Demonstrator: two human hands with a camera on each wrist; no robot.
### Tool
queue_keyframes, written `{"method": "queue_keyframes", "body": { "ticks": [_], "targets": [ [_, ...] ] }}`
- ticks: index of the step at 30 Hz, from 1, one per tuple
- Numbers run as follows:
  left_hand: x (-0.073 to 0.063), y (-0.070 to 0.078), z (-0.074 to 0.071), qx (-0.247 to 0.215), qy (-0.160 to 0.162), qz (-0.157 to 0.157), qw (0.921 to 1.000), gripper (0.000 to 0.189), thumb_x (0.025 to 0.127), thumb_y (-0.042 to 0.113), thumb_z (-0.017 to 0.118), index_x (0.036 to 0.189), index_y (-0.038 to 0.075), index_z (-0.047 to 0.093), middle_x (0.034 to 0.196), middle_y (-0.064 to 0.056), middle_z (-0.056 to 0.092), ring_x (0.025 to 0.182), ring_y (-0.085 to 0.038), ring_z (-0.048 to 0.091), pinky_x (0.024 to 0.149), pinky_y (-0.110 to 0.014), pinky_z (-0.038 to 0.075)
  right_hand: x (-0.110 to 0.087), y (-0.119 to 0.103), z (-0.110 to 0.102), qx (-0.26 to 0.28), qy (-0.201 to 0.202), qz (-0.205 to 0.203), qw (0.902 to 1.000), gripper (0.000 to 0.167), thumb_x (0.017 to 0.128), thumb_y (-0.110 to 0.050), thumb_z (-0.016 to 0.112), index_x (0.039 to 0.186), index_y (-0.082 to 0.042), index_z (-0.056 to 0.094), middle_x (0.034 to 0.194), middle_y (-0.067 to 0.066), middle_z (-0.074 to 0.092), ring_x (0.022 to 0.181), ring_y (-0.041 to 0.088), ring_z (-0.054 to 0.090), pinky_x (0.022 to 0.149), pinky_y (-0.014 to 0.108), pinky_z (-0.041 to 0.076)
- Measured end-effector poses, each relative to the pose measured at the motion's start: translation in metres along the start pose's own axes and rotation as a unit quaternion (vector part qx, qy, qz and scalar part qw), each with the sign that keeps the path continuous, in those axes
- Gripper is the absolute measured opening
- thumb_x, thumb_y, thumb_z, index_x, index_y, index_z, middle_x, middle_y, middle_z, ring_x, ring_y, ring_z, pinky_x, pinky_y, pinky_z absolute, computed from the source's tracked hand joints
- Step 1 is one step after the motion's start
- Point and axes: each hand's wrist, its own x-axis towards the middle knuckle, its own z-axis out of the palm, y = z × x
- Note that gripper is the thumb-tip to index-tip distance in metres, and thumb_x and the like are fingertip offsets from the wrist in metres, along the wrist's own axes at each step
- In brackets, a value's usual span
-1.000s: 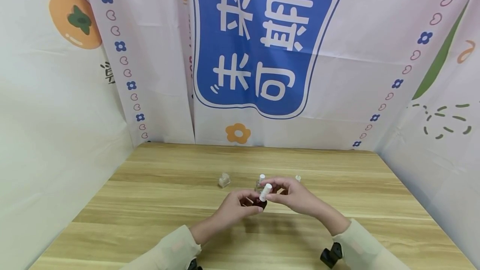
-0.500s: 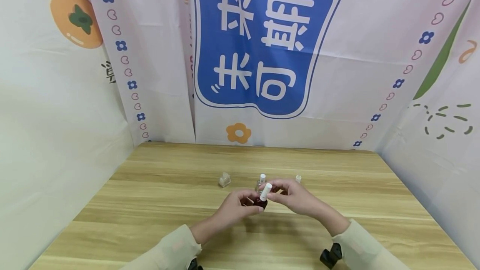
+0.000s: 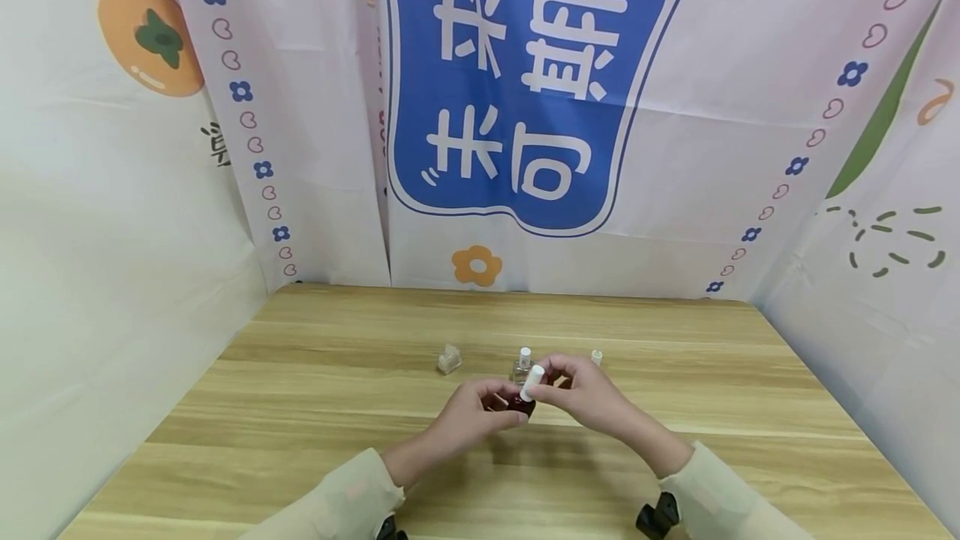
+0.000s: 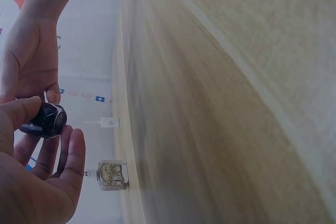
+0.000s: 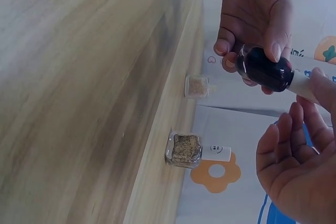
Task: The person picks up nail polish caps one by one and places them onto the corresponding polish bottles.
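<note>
A bottle of dark red nail polish [image 5: 265, 69] is held above the table between the thumb and fingers of my left hand [image 3: 471, 417]. My right hand [image 3: 588, 390] pinches its white cap [image 3: 533, 382], which sits at the bottle's neck, tilted slightly to the right in the head view. Right behind the hands stands a glitter nail polish bottle [image 5: 185, 149] with its own white cap [image 5: 216, 153]. In the left wrist view, the left thumb overlaps the dark bottle [image 4: 51, 121], and the right hand reaches in from beyond it.
Left of the hands, a small uncapped bottle [image 3: 449, 359] with beige contents stands on the wooden table [image 3: 337, 407]. A loose white cap [image 4: 109, 123] stands at the right, its thin brush pointing up. Printed cloth [image 3: 697, 190] walls the table's back and sides.
My right hand has shifted slightly around the white cap, and more of the glitter bottle behind now shows. My left hand keeps the dark bottle in place.
</note>
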Motion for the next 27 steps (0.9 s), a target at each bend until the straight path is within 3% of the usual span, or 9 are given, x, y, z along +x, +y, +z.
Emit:
{"method": "queue_keyframes", "body": {
  "ticks": [11,16,22,27],
  "targets": [
    [-0.001,-0.001,0.001,0.009,0.006,0.011,0.9999,0.023,0.081,0.008,0.077,0.103,0.004,0.072,0.094,-0.004,0.068,0.079,-0.016,0.062,0.067,-0.025,0.052,-0.001,0.002,0.005,-0.005,0.031,0.012,0.9994,0.020,0.087,-0.026,0.074,0.084,-0.011,0.061,0.080,0.001,0.062,0.075,0.019,0.057,0.062,0.028,0.049],
    [-0.002,0.000,0.001,0.005,0.006,0.004,1.0000,0.025,0.081,0.009,0.077,0.104,0.003,0.071,0.093,-0.004,0.068,0.080,-0.017,0.062,0.067,-0.025,0.053,-0.001,0.000,-0.001,-0.001,-0.004,-0.001,1.0000,0.017,0.090,-0.025,0.071,0.099,-0.011,0.067,0.085,0.001,0.063,0.079,0.019,0.058,0.066,0.029,0.050],
    [-0.004,0.005,-0.001,-0.008,-0.003,0.005,0.9999,0.025,0.082,0.006,0.076,0.105,0.000,0.070,0.095,-0.007,0.069,0.081,-0.020,0.061,0.067,-0.023,0.052,-0.002,0.001,-0.008,0.013,-0.059,-0.044,0.9972,0.030,0.095,-0.018,0.065,0.122,-0.006,0.065,0.095,0.004,0.065,0.087,0.021,0.058,0.069,0.029,0.049],
    [-0.003,0.003,0.000,-0.015,-0.011,0.009,0.9998,0.024,0.083,0.005,0.075,0.105,-0.002,0.070,0.097,-0.009,0.069,0.082,-0.021,0.062,0.066,-0.023,0.052,-0.001,0.004,-0.009,0.029,-0.080,-0.066,0.9941,0.032,0.096,-0.014,0.062,0.124,-0.001,0.063,0.113,0.010,0.066,0.095,0.021,0.060,0.074,0.030,0.051]
  ]
}}
